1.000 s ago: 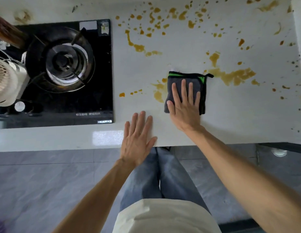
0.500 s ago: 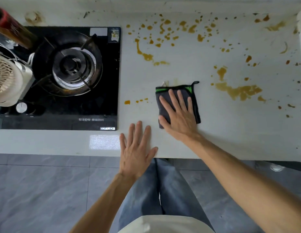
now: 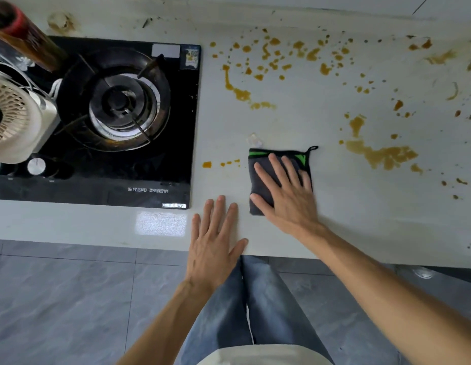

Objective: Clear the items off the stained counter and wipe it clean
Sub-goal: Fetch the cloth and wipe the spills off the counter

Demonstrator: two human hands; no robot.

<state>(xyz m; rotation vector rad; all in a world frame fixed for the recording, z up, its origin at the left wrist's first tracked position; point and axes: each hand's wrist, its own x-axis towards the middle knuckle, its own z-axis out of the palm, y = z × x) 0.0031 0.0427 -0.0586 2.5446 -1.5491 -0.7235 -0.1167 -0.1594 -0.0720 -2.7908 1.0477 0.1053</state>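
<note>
Where the right hand [image 3: 289,198] presses flat, fingers straight and slightly spread, a folded grey microfibre cloth with black edging and green corner trim [image 3: 260,180] lies on the pale, smooth table [image 3: 295,122], just right of the black glass gas hob [image 3: 123,177]. The grip is an open palm; nothing is pinched. The left hand [image 3: 214,241] rests flat on the table's front edge, fingers spread, just beside the cloth and apart from it. Amber-brown splashes [image 3: 382,155] lie right of the cloth; smaller drops [image 3: 266,61] dot the far side. A cream fan [image 3: 10,119] sits at the hob's left. Grey stone-look floor tiles [image 3: 71,299] show below.
</note>
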